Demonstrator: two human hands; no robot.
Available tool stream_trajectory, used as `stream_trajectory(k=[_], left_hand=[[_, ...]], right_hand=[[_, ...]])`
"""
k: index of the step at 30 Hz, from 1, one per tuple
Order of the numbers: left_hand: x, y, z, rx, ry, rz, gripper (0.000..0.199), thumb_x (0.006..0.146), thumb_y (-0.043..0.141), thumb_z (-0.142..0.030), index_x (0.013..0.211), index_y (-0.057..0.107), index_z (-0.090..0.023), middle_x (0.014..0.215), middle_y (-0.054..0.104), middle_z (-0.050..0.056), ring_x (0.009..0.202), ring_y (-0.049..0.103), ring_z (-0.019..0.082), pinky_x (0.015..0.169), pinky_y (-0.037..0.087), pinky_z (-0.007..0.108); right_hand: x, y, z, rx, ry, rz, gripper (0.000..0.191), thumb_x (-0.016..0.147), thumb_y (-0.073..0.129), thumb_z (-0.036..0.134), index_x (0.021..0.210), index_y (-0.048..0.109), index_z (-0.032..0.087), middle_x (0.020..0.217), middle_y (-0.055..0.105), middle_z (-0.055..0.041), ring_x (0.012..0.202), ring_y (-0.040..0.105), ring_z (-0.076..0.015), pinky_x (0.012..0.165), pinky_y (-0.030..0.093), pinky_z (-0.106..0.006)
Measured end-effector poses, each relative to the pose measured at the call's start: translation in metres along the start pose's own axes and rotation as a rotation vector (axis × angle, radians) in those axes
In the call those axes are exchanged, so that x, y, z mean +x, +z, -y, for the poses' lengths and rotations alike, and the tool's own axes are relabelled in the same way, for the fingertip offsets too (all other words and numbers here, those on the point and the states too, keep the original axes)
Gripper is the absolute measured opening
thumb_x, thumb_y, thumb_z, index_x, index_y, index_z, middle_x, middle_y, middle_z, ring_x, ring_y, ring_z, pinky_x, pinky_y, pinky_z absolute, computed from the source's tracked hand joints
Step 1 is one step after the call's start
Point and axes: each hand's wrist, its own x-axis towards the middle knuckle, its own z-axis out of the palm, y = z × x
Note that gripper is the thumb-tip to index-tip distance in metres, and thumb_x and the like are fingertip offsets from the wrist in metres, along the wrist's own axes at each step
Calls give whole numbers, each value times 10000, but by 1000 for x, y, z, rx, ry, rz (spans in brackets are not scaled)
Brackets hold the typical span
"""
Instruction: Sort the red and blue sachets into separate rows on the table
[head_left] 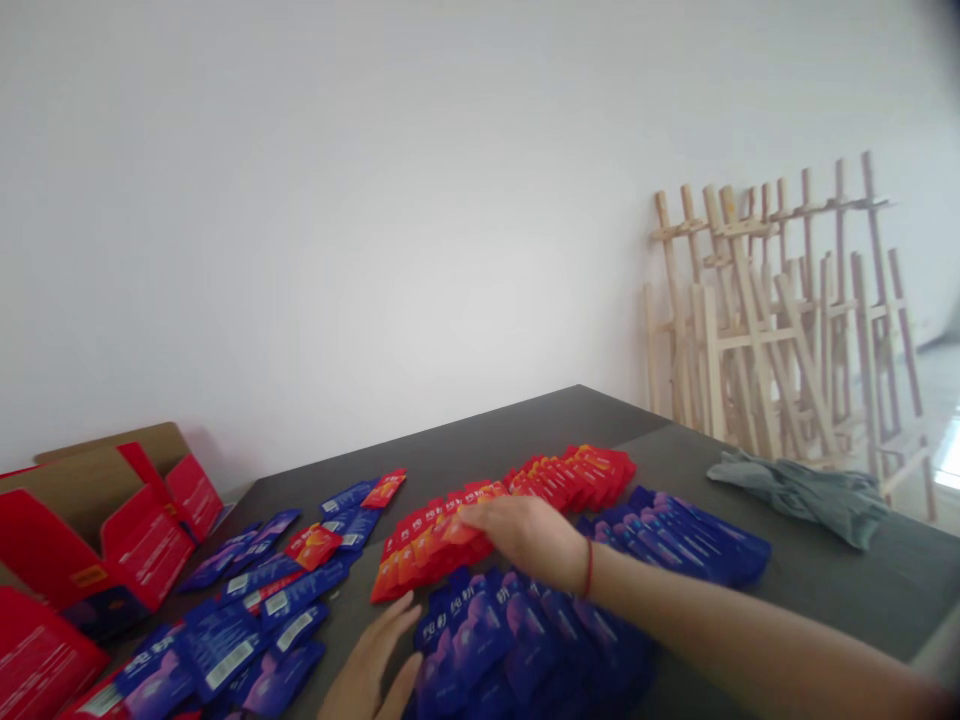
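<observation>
A fanned row of red packets (420,545) lies at the middle of the dark table, and a second red row (577,475) continues behind it to the right. My right hand (525,535) rests over the right end of the nearer red row, fingers stretched to the left; its underside is hidden. Fanned blue packets (480,625) lie in front, with more blue ones (682,540) to the right. Low in the view, my left hand (375,665) has its fingers apart beside the left edge of the front blue row, with nothing in it.
Loose blue and red packets (225,645) are scattered at the left, beside open red boxes (150,520). A grey cloth (802,490) lies on the table (525,425) at the right. Wooden easels (757,340) lean against the wall behind.
</observation>
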Motion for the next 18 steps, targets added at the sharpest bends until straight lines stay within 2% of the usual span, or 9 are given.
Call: stream_trajectory(k=[2,4,7,9,12,15,18], left_hand=[[22,13,-16,2,-31,45,408,947,453,-419,1301,606,-286,1432,554,51,1312,520,243,1097,418,467],[35,24,-32,-2,-43,103,439,948,449,-411,1342,575,-265,1466,514,84,1349,476,256,1115,379,509],[41,31,-46,-26,-50,203,465,949,456,-429,1380,538,-275,1498,472,95,1384,427,266,1133,347,528],[39,31,-47,-60,-49,268,470,948,466,-448,1388,528,-299,1500,471,82,1391,416,269,1142,335,528],[32,27,-45,-114,-37,332,473,946,476,-468,1399,509,-337,1503,470,52,1404,395,264,1157,313,520],[24,27,-43,-139,-28,333,466,949,473,-463,1404,498,-362,1522,445,30,1420,368,258,1167,296,513],[20,31,-42,-145,-32,308,455,952,475,-453,1398,504,-367,1520,449,25,1418,371,255,1168,297,507]], right_hand=[[9,-4,-40,-137,109,105,404,991,429,142,1383,527,150,1406,563,-118,1280,530,-190,1100,369,-326],[14,3,-70,-220,166,203,417,977,417,94,1379,527,113,1413,548,-147,1290,520,-211,1098,363,-330],[10,20,-91,-233,173,275,397,941,447,62,1316,577,73,1355,588,-182,1242,561,-246,1067,394,-349],[3,26,-94,-229,172,302,414,897,493,50,1300,587,70,1339,596,-193,1227,568,-258,1056,404,-366],[-6,23,-86,-214,170,314,484,813,587,79,1296,581,60,1321,598,-206,1240,544,-283,1070,384,-405],[-9,14,-68,-183,156,289,489,821,599,157,1302,576,69,1328,590,-190,1261,512,-277,1097,347,-418],[-14,17,-39,-26,65,270,468,896,563,276,1326,572,92,1375,565,-158,1281,489,-260,1113,329,-394]])
